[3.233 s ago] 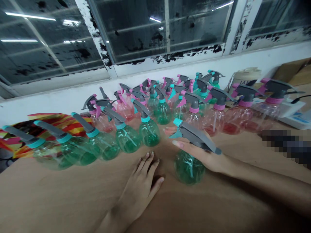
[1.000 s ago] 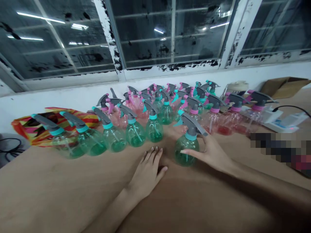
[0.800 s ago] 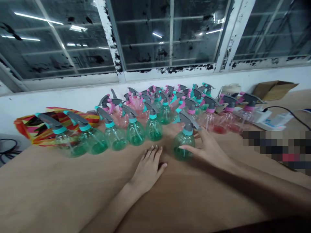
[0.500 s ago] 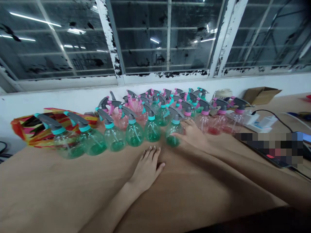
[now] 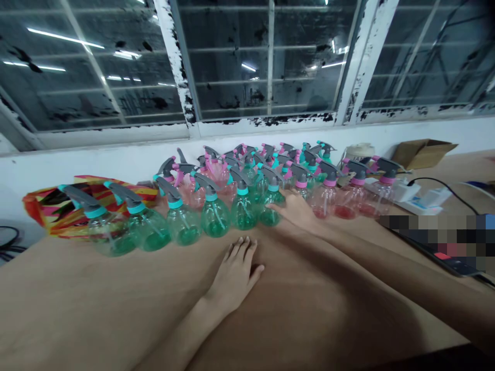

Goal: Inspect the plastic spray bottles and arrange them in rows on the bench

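My right hand [image 5: 297, 210] grips a green spray bottle [image 5: 271, 202] by its round body, thumb across the front and the other fingers partly hidden behind. The bottle stands upright at the right end of the front row of green spray bottles, close beside another green spray bottle [image 5: 244, 211]. Flat on the wooden table [image 5: 294, 309] lies my left hand [image 5: 235, 273], fingers slightly spread, holding nothing. It rests just in front of that row. Pink spray bottles [image 5: 328, 198] with grey trigger heads stand to the right of my right hand.
More pink and green spray bottles [image 5: 216, 172] crowd behind, near the wall. A colourful plastic bag [image 5: 54, 211] lies at left. Toward the right are a white tub [image 5: 359, 152], a cardboard box [image 5: 421, 154], a power strip [image 5: 421, 205] with cables and a partly pixelated dark device [image 5: 460, 265].
My right hand has carried the green spray bottle forward and left, from in front of the rows to the end of the green row. My left hand stays flat; the view has shifted.
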`<action>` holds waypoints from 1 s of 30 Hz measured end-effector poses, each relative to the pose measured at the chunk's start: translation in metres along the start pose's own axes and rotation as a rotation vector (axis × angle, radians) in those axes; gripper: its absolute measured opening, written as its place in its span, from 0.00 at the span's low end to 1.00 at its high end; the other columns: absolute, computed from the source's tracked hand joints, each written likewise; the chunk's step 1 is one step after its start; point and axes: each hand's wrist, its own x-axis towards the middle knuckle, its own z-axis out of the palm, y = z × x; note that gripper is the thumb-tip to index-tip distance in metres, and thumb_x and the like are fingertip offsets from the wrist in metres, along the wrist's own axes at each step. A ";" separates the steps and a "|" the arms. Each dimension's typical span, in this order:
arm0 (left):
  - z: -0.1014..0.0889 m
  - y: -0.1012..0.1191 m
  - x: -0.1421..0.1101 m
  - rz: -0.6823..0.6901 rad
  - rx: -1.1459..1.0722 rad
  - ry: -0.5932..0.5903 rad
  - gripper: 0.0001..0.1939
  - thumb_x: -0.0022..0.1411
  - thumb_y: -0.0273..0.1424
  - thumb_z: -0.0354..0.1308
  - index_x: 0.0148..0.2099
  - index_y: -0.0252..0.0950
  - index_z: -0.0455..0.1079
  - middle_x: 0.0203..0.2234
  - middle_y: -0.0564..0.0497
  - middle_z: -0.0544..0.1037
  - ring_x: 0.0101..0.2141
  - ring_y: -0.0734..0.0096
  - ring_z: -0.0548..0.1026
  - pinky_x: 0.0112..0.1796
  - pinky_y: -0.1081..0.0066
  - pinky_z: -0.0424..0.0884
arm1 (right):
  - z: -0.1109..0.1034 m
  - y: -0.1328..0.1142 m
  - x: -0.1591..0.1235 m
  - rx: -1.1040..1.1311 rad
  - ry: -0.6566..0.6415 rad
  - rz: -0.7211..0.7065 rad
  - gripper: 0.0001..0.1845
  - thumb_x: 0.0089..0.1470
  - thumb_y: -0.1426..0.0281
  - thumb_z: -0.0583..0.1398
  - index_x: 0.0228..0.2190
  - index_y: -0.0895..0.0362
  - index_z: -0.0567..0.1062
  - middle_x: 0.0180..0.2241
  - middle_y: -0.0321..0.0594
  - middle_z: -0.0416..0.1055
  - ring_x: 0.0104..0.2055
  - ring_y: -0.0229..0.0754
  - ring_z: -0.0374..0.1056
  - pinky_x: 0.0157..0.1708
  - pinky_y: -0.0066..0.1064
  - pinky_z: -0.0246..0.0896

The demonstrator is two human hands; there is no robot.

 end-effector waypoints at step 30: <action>0.015 -0.017 -0.003 0.036 0.027 0.125 0.27 0.69 0.42 0.42 0.66 0.36 0.50 0.60 0.44 0.62 0.58 0.58 0.61 0.54 0.57 0.61 | -0.043 0.046 -0.016 -0.165 -0.054 0.283 0.37 0.49 0.42 0.52 0.46 0.60 0.66 0.45 0.56 0.71 0.41 0.63 0.71 0.30 0.43 0.63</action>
